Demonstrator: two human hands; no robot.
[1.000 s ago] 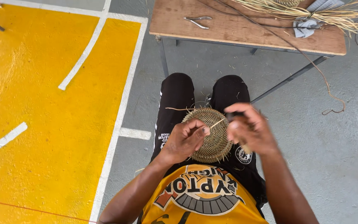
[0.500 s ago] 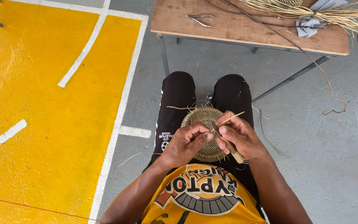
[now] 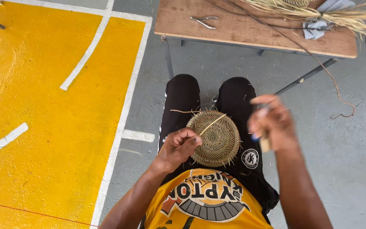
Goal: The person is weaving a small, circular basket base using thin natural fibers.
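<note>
Resting on the lap: round woven disc [image 3: 214, 138], left hand [image 3: 178, 147] pinching its near edge, steadying it. Right hand [image 3: 271, 123] lifting aside, blurred, fingers closed around a small tool, drawing fibre. Beyond, wooden table [image 3: 242, 29] holding pliers [image 3: 203, 21] and straw bundle [image 3: 318, 10].

A wooden table [image 3: 234, 29] on a dark metal frame is standing at the top of the view. A pair of metal pliers [image 3: 203, 21] is lying on its left part. A bundle of pale straw fibres [image 3: 318, 10] is spreading across its right end, overlying a crumpled grey cloth [image 3: 316, 27]. A thin brown strand [image 3: 318, 68] is trailing off the table and curling on the grey concrete floor [image 3: 352, 148]. A yellow painted floor area [image 3: 43, 118] with white lines [image 3: 87, 53] is occupying the left side. Small straw scraps are lying scattered under the table.
</note>
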